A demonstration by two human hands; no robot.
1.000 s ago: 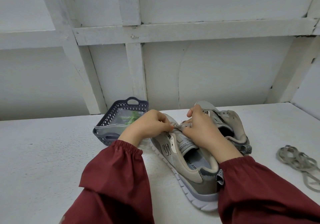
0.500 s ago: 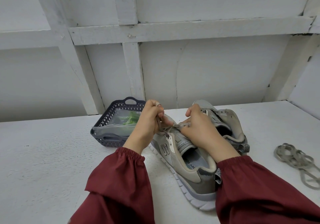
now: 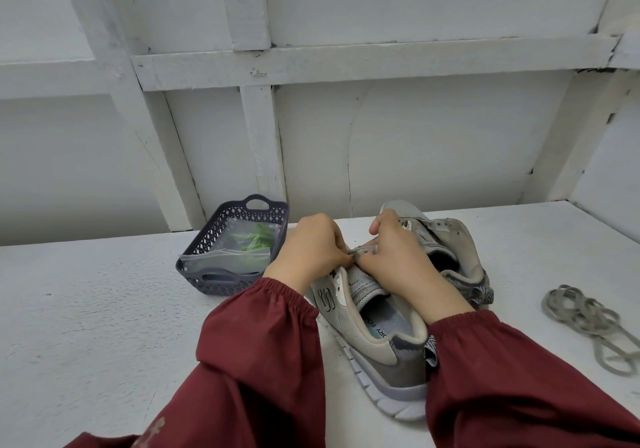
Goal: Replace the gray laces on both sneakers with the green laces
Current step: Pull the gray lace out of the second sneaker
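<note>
While left hand [image 3: 311, 250] and right hand [image 3: 398, 260] pinch the gray lace [image 3: 362, 249], we note the sneaker [image 3: 388, 354] at centre, long axis heel 5 o'clock to toe 11; green laces [image 3: 258, 238] in basket [image 3: 214, 283], 10 o'clock.

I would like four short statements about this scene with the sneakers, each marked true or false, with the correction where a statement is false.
1. The left hand and the right hand both pinch the threaded lace on the near sneaker. True.
2. The green laces are already threaded in the far sneaker. False: they lie in a clear bag inside the basket.
3. A loose gray lace lies on the table, right of the sneakers. True.
4. The basket stands right of both sneakers. False: it stands to their left.
</note>
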